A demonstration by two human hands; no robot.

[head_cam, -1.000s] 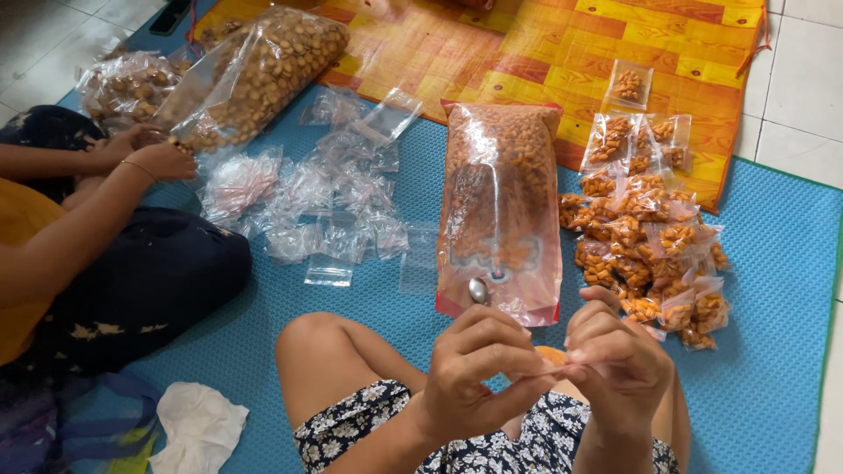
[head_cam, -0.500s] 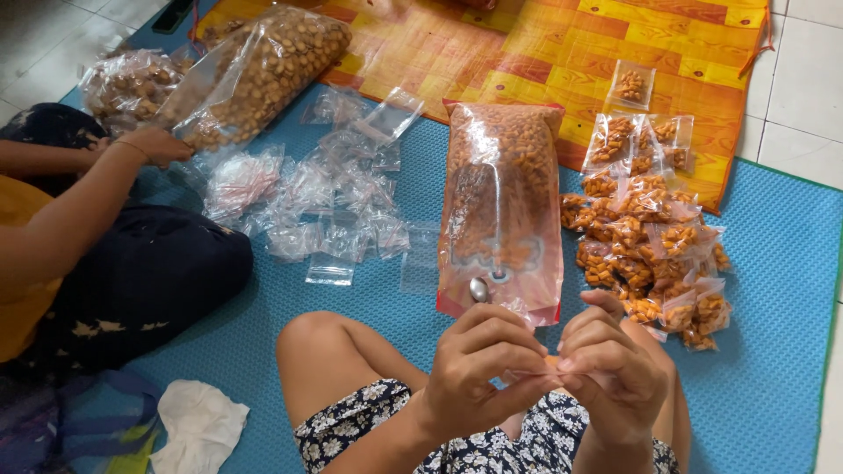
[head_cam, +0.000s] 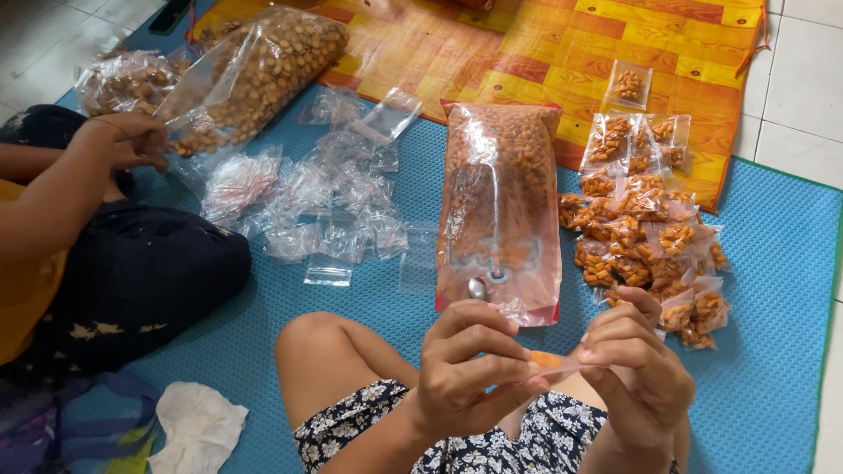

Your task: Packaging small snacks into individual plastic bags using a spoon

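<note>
My left hand (head_cam: 465, 369) and my right hand (head_cam: 637, 373) both pinch the top edge of a small clear bag (head_cam: 551, 362) with orange snacks inside, held above my lap. Just beyond my hands lies a large clear bag of orange snacks (head_cam: 500, 206) with a metal spoon (head_cam: 478, 289) at its open end. To its right sits a pile of several small filled bags (head_cam: 645, 233) on the blue mat (head_cam: 773, 307).
Several empty small clear bags (head_cam: 329, 202) lie scattered left of the large bag. Another person sits at the left, a hand (head_cam: 132, 140) at a big bag of brown nuts (head_cam: 263, 70). An orange mat (head_cam: 544, 44) lies behind; a white cloth (head_cam: 198, 426) lies at bottom left.
My hands have drawn apart along the small bag's top edge, my right hand sliding right and lower. The other person's hand has pulled back from the nut bag.
</note>
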